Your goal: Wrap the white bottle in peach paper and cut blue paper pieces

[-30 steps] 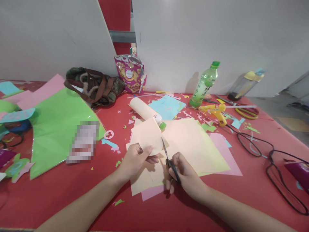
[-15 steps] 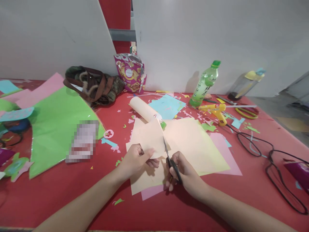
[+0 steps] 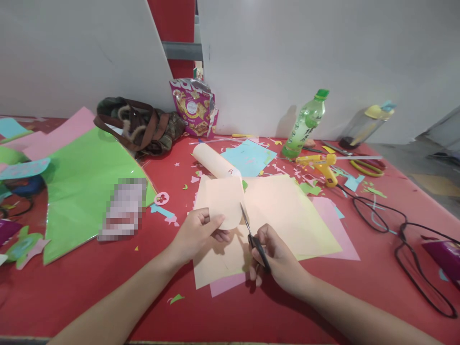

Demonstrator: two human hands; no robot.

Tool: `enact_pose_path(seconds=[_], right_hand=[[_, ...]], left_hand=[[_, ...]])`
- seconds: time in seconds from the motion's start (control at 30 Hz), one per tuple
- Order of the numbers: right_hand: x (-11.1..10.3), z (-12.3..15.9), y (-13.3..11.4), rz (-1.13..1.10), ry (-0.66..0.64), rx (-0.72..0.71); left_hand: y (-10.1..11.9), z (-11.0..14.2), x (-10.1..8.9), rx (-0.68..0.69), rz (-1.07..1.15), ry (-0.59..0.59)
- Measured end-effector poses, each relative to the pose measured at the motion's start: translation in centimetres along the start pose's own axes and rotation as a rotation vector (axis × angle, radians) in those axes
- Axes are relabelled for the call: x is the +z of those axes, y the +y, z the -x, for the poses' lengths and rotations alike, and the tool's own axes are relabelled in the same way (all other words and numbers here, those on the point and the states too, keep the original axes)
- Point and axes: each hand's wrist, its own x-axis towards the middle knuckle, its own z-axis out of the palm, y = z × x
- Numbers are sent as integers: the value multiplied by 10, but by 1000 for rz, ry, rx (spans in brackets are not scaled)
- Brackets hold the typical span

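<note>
Between thumb and fingers, my left hand [image 3: 201,235] pinches a small peach paper piece [image 3: 226,201] with a rounded lower right corner. My right hand [image 3: 273,251] grips black-handled scissors [image 3: 258,249], and their blades touch or nearly touch the right edge of that piece. Below both hands lie larger peach sheets [image 3: 273,206] over yellow and pink ones. Just beyond the held piece, a bottle wrapped in peach paper [image 3: 214,160] rests on its side, its green cap mostly covered.
A yellow glue gun [image 3: 321,167] with a black cord [image 3: 402,235] lies to the right. Behind stand a green drink bottle [image 3: 305,124] and a purple snack bag [image 3: 194,108]. A camouflage bag [image 3: 143,127] and green sheets [image 3: 89,191] are left. Paper scraps litter the red table [image 3: 215,316].
My left hand has turned the paper piece more upright, and it now hides more of the bottle's cap. Its lower right corner now looks rounded. The scissors have shifted only slightly.
</note>
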Motion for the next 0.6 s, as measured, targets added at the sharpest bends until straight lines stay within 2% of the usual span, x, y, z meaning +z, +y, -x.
enact_pose_path(seconds=[0.23, 0.43, 0.6], right_hand=[[2, 0, 0, -18, 3, 7], [3, 1, 3, -13, -56, 44], [0, 1, 4, 0, -69, 29]], left_hand=[[0, 1, 3, 27, 38, 125], [-7, 1, 12, -3, 59, 40], [-4, 3, 13, -9, 60, -50]])
